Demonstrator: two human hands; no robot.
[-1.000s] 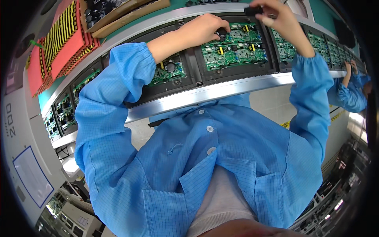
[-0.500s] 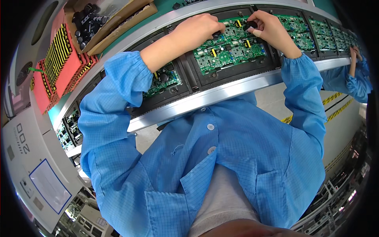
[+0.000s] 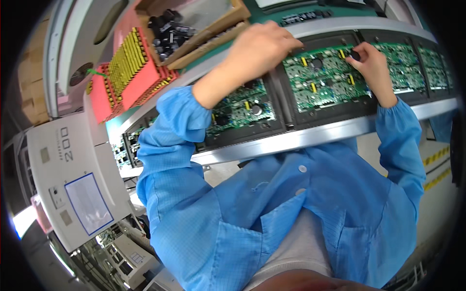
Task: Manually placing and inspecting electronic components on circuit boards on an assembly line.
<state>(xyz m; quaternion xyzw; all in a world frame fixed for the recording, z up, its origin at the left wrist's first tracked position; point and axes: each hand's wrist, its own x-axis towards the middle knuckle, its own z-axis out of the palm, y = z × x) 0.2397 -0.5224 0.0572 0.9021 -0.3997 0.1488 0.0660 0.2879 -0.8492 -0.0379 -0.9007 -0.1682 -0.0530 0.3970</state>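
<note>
A green circuit board panel with yellow parts lies in a black carrier frame on the rail in front of me. My right hand is at its far right corner, thumb and finger pinched on a black cylindrical capacitor at the board's surface. Another round capacitor stands on the same board, apart from both hands. My left hand hovers over the frame's far left corner, back up, a finger stretched to the right, nothing visible in it; its other fingertips are partly hidden.
At the far left, a cardboard box holds loose black capacitors. Red stacked trays with yellow-black parts stand left of it. More boards sit along the metal rail. A white machine stands at left.
The view has swung left, so the scene sits further right. My left hand has come off the board and moved left; a capacitor shows there. My right hand stays at the board's corner.
</note>
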